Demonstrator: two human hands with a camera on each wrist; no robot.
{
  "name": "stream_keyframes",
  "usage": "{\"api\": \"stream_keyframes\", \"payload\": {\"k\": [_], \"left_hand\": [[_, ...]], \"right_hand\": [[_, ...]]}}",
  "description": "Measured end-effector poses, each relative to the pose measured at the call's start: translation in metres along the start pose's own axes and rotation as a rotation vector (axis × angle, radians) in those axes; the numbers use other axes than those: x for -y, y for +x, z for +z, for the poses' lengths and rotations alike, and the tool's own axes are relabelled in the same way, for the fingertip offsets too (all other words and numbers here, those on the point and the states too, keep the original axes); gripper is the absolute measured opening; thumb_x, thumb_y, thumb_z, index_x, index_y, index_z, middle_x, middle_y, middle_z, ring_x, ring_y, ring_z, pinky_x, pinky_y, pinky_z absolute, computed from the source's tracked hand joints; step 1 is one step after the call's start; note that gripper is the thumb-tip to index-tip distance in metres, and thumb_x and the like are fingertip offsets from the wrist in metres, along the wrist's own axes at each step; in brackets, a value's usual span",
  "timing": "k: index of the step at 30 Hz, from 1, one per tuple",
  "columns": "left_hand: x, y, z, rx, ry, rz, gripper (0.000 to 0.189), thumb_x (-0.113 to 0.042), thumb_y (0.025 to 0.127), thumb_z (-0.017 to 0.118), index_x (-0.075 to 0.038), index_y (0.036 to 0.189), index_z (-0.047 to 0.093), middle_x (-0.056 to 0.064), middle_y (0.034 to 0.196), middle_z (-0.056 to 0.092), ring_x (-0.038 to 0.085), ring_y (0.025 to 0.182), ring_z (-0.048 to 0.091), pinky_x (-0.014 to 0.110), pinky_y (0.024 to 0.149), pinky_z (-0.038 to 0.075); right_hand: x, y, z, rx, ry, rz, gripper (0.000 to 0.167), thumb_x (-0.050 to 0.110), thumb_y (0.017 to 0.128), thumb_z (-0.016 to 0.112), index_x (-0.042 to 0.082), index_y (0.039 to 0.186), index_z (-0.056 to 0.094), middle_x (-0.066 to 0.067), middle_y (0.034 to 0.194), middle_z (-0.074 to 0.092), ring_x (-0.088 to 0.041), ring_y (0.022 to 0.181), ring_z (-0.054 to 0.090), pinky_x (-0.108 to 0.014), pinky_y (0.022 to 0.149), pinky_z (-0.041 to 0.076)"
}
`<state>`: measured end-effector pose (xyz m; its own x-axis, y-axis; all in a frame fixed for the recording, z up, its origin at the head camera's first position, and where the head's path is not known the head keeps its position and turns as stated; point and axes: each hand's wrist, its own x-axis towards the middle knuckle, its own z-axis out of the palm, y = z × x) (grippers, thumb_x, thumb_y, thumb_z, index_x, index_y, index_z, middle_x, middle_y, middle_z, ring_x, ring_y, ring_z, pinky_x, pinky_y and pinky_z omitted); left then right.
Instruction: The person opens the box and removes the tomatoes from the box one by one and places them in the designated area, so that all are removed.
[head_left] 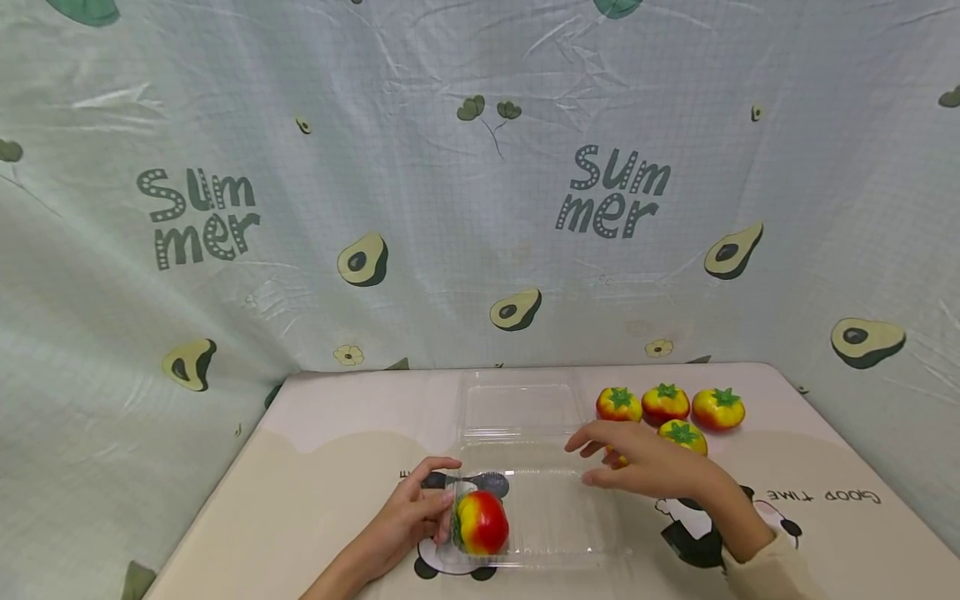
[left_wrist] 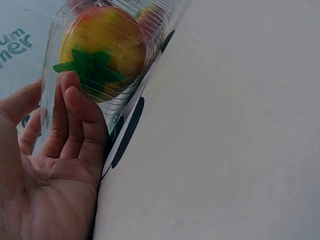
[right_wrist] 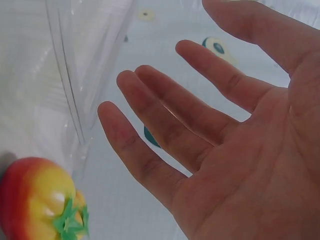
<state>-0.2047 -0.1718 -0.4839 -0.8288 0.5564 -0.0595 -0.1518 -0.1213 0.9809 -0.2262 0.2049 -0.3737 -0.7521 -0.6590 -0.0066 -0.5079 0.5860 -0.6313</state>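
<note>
A clear plastic clamshell box (head_left: 547,517) lies with its lid (head_left: 522,407) folded back. One red-and-yellow, tomato-like toy fruit (head_left: 483,523) sits on its side at the left end inside, its green leafy top (left_wrist: 90,67) facing my left hand (head_left: 411,510). That hand holds the box's left wall with bent fingers. My right hand (head_left: 637,462) hovers around the box's right edge, fingers spread and slightly bent, holding nothing. Just beyond it are several similar toy fruits, among them a nearer one (head_left: 684,435); another is mostly hidden behind the hand.
Three toy fruits stand in a back row at the right: left (head_left: 618,406), middle (head_left: 665,405) and right (head_left: 717,409). A patterned cloth (head_left: 435,183) hangs along the table's back edge and sides. Printed drawings and lettering mark the pale tabletop (head_left: 300,500).
</note>
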Motion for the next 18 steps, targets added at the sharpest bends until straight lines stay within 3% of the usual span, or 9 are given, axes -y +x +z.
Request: {"api": "stream_keyframes", "payload": {"k": [11, 13, 18], "left_hand": [[0.000, 0.000, 0.000, -0.003, 0.001, -0.002, 0.057, -0.020, 0.109, 0.049, -0.003, 0.156, 0.021, -0.006, 0.074, 0.064, 0.009, 0.065, 0.059, 0.021, 0.071, 0.056], [0.001, 0.000, 0.000, -0.003, 0.002, -0.001, 0.057, -0.021, 0.109, 0.049, -0.003, 0.155, 0.021, -0.006, 0.074, 0.064, 0.009, 0.065, 0.059, 0.021, 0.070, 0.056], [0.001, 0.000, -0.001, -0.003, 0.010, 0.002, 0.057, -0.021, 0.109, 0.050, -0.002, 0.155, 0.021, -0.006, 0.075, 0.064, 0.009, 0.066, 0.059, 0.021, 0.070, 0.056]], "right_hand": [[0.010, 0.008, 0.015, 0.070, 0.077, -0.001, 0.038, 0.035, 0.096, 0.072, 0.021, 0.130, 0.062, -0.006, 0.130, 0.067, -0.028, 0.119, 0.064, -0.042, 0.097, 0.059], [0.012, 0.009, 0.017, 0.080, 0.075, -0.010, 0.038, 0.035, 0.096, 0.072, 0.022, 0.130, 0.062, -0.006, 0.130, 0.067, -0.026, 0.118, 0.064, -0.046, 0.096, 0.059], [0.018, 0.011, 0.021, 0.098, 0.050, -0.023, 0.037, 0.034, 0.096, 0.071, 0.026, 0.131, 0.062, 0.002, 0.130, 0.068, -0.015, 0.117, 0.064, -0.037, 0.094, 0.059]]}}
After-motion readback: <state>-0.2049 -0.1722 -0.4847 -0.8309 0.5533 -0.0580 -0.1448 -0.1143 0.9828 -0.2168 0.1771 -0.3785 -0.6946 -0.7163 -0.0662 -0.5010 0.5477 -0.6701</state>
